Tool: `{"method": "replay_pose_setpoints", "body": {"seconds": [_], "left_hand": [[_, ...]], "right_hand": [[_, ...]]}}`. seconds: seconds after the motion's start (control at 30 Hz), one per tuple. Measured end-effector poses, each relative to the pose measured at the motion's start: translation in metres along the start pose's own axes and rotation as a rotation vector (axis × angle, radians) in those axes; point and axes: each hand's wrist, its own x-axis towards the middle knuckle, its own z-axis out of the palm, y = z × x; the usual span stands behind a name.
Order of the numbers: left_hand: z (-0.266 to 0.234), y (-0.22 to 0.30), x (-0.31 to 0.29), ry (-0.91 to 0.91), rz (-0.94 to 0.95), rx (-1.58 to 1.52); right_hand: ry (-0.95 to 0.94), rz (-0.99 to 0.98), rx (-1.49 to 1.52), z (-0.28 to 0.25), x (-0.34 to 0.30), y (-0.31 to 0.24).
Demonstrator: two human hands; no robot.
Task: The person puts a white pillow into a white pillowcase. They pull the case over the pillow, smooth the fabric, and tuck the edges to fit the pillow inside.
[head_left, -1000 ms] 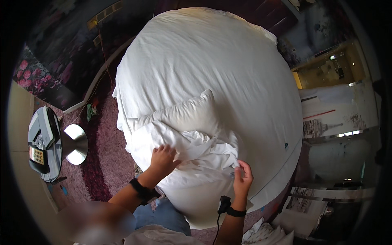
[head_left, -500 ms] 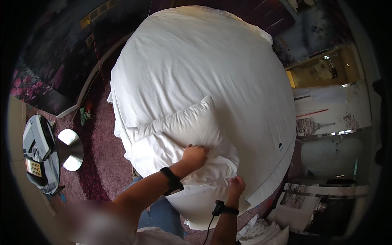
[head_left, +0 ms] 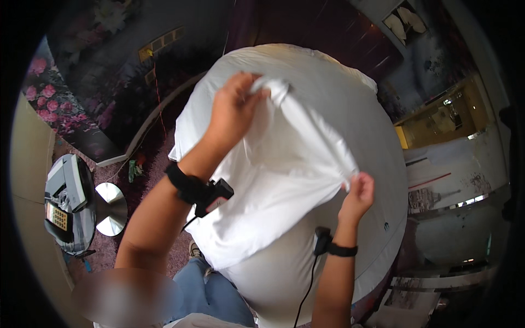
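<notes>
White cloth [head_left: 273,199]: held wide, seemingly to tauten its edge
Left hand [head_left: 234,109]: pinches one end
Right hand [head_left: 357,195]: pinches the other

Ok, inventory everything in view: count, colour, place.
Bed: 1, white, centre
Cloth: 1, white, above bed
Panel: 1, dark purple, top
Floral wall: 1, dark with pink, upper left
Table: 1, grey, far left
Telephone: 1, black, on table
Carpet: 1, purple, lower left
Leafy object: 1, green, on carpet
Furnishings at right: too warped to count
Jeans: 1 pair, blue, bottom
Shoe: 1, brownish, beside jeans
Wrist straps: 2, black, both wrists
Left hand: 1, bare, gripping cloth top
Right hand: 1, bare, gripping cloth's right
</notes>
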Motion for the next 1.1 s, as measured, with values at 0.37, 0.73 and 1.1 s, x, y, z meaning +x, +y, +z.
{"method": "replay_pose_setpoints", "body": {"seconds": [0.37, 0.73, 1.1], "left_hand": [[-0.094, 0.030, -0.080, 0.034, 0.094, 0.313], [-0.088, -0.053, -0.364, -0.557, -0.549, 0.663], [-0.029, -0.057, -0.312, -0.600, -0.477, 0.542]], "right_hand": [[-0.185, -0.329, 0.119, 0.019, 0.012, -0.021], [-0.695, -0.066, -0.400, -0.077, -0.103, 0.143], [-0.759, -0.439, -0.836, 0.024, -0.079, 0.106]]}}
